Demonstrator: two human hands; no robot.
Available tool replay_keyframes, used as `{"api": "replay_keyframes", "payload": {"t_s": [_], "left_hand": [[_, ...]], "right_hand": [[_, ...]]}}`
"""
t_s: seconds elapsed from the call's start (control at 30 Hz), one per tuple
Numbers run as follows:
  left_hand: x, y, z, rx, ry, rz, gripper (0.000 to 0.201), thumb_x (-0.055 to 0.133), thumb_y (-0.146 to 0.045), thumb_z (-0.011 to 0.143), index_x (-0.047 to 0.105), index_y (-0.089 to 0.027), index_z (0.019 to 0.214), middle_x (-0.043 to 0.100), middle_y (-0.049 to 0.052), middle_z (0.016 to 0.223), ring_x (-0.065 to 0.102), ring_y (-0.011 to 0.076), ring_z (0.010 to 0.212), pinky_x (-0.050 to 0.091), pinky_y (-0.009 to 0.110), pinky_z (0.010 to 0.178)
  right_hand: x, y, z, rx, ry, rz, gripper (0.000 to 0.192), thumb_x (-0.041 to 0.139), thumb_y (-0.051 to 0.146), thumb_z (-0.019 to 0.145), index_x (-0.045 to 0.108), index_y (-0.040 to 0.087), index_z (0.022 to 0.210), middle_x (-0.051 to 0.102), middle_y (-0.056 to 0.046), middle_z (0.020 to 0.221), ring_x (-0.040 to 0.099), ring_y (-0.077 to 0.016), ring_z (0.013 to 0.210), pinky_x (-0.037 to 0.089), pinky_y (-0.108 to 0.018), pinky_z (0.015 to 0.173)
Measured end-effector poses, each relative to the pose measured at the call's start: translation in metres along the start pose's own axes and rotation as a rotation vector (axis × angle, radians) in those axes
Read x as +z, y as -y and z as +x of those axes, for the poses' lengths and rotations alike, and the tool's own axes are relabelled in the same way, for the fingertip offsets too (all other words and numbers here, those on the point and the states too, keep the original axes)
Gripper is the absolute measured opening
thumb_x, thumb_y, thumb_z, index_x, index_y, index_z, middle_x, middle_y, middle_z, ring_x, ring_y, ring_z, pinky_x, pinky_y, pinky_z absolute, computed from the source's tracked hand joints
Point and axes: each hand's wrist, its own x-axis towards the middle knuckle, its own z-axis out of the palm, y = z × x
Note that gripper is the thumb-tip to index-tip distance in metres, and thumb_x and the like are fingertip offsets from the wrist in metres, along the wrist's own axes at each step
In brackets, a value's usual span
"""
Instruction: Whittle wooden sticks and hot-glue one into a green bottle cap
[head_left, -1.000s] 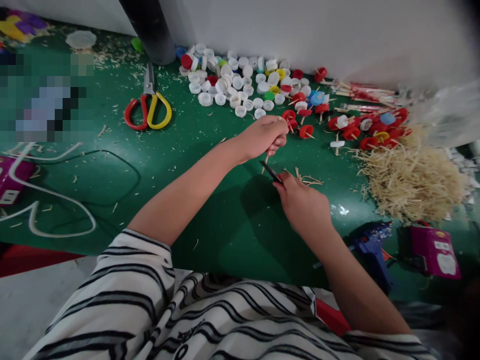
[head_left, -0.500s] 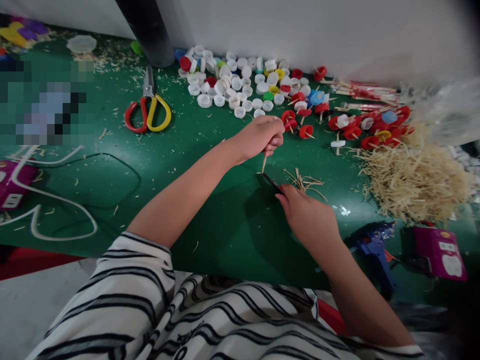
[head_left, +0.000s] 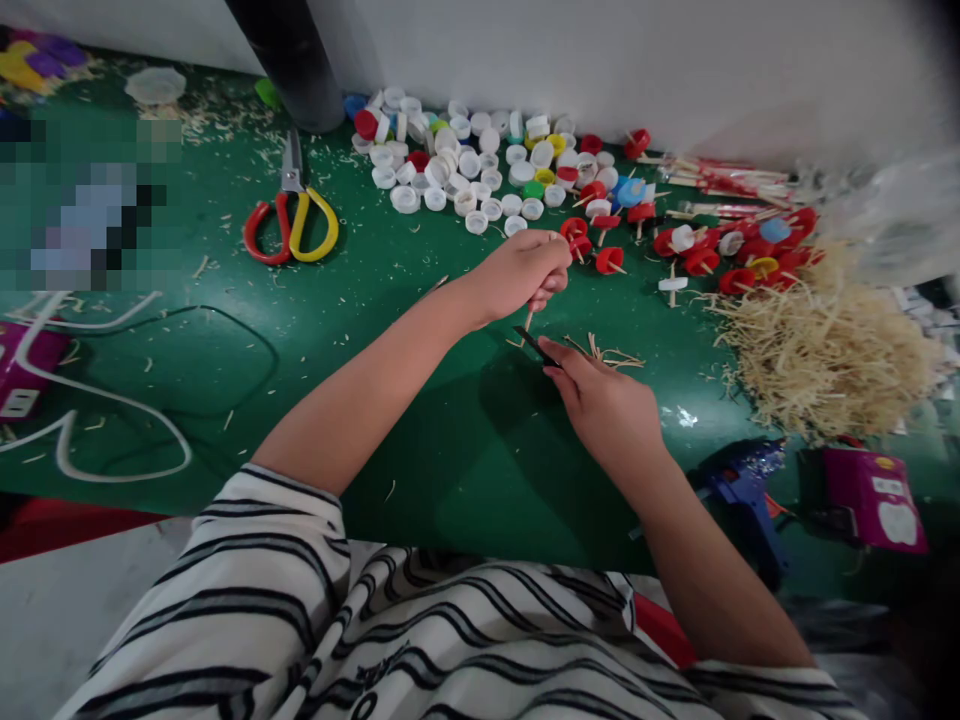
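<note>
Wooden stick [head_left: 529,319] (thin) beside black blade [head_left: 535,345]

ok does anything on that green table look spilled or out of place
Mainly the loose pale slivers strewn across the green tabletop, thickest left of the black post: they look spilled, lying apart from the big tangled heap at right. Nothing about the stick in the left hand looks clearly odd.

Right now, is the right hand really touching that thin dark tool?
Touching. The head view shows the right hand gripping the thin dark tool, thumb and fingers closed on its near end.
</note>
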Motion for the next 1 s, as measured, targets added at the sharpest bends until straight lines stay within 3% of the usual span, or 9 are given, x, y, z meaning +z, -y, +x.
{"api": "replay_keyframes", "payload": {"t_s": [0.17, 0.4, 0.67, 1.0], "left_hand": [[-0.002, 0.002, 0.001, -0.038, 0.015, -0.096, 0.038, 0.056, -0.01, 0.099, 0.042, -0.02, 0.065, 0.041, -0.003, 0.06, 0.037, 0.0054, 0.05, 0.031, 0.018, 0.048], [0.004, 0.002, 0.0, -0.028, -0.024, -0.025, 0.042, 0.052, -0.009, 0.099, 0.04, -0.02, 0.061, 0.037, -0.004, 0.057, 0.033, 0.0049, 0.048, 0.031, 0.017, 0.047], [0.009, 0.007, 0.0, -0.076, -0.016, -0.105, 0.043, 0.05, -0.009, 0.103, 0.04, -0.021, 0.063, 0.037, -0.005, 0.058, 0.03, 0.0045, 0.048, 0.026, 0.017, 0.046], [0.021, 0.003, -0.007, 0.031, -0.049, 0.149, 0.046, 0.045, -0.007, 0.104, 0.038, -0.02, 0.061, 0.036, -0.005, 0.059, 0.03, 0.0024, 0.051, 0.025, 0.016, 0.049]], "right_hand": [[0.001, 0.002, 0.0, -0.004, 0.034, -0.074, 0.045, 0.042, 0.038, 0.115, 0.06, 0.038, 0.157, 0.082, -0.005, 0.128, 0.077, -0.0201, 0.088, 0.037, -0.028, 0.058], [-0.001, 0.0, -0.008, 0.006, 0.082, -0.133, 0.047, 0.041, 0.038, 0.115, 0.059, 0.038, 0.158, 0.082, -0.005, 0.123, 0.076, -0.019, 0.08, 0.033, -0.029, 0.054], [-0.007, -0.001, -0.017, 0.028, 0.133, -0.129, 0.046, 0.042, 0.038, 0.115, 0.059, 0.037, 0.157, 0.082, -0.005, 0.123, 0.075, -0.0187, 0.077, 0.032, -0.03, 0.052], [-0.011, -0.009, -0.029, 0.03, 0.132, -0.113, 0.044, 0.046, 0.037, 0.114, 0.062, 0.038, 0.155, 0.083, -0.002, 0.123, 0.077, -0.0206, 0.08, 0.029, -0.032, 0.052]]}}
